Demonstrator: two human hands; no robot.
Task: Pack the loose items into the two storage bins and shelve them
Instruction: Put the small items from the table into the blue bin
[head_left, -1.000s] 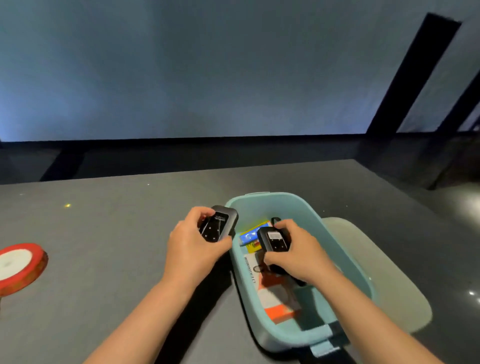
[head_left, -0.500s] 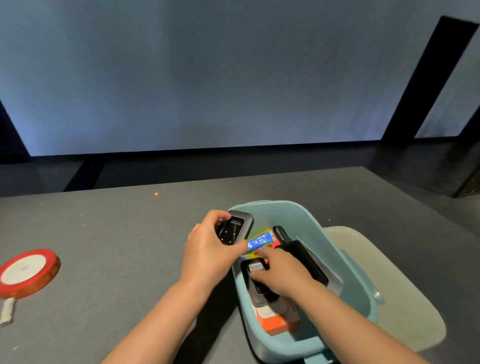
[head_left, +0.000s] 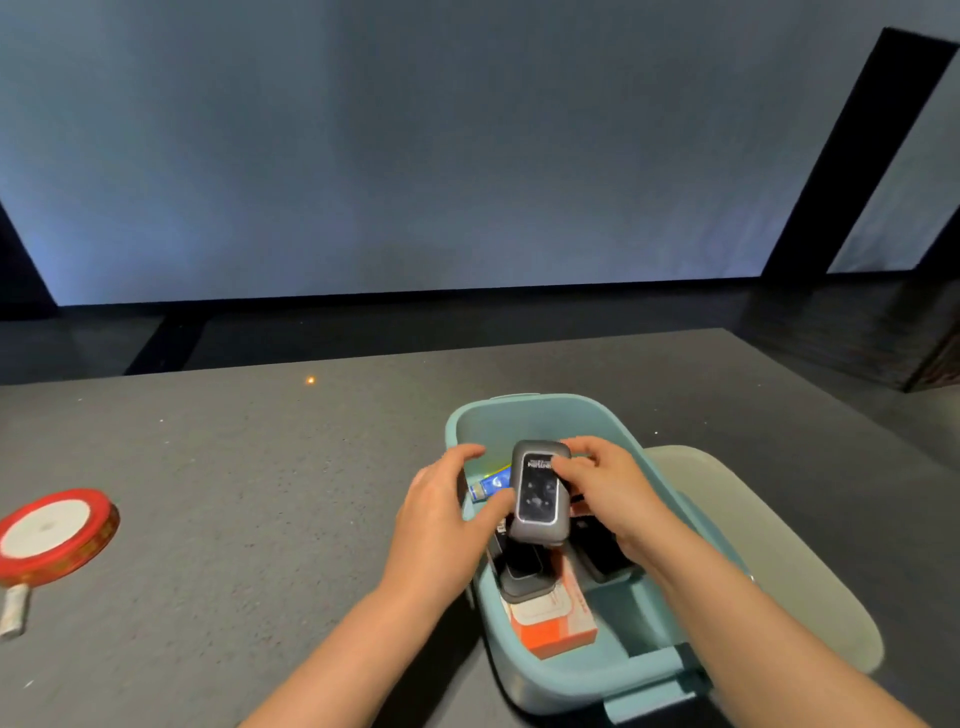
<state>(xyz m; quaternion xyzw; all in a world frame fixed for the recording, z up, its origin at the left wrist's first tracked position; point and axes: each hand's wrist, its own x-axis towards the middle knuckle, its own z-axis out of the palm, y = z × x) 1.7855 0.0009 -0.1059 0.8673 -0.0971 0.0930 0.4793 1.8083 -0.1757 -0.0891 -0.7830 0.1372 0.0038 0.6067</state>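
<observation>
A: Status? Nearest first.

B: Pale blue plastic storage bin (head_left: 566, 680) sat on the grey bench (head_left: 234, 519), partly filled: orange-and-white carton (head_left: 553, 621), dark devices. Right hand (head_left: 605, 491) pinched the grey rounded handheld device (head_left: 537, 493) over the bin; left hand (head_left: 441, 525) touched its side, grip loosely curled.

A: Remaining?

B: Red ribbon spool (head_left: 54, 535) lay loose, well apart at left. A pale green lid or second bin (head_left: 769, 551) lay beside. Shelving not begun. Nothing blocked the way.

Smooth plastic bin (head_left: 550, 680), glossy-faced grey device (head_left: 537, 493), matt speckled table (head_left: 234, 519).
</observation>
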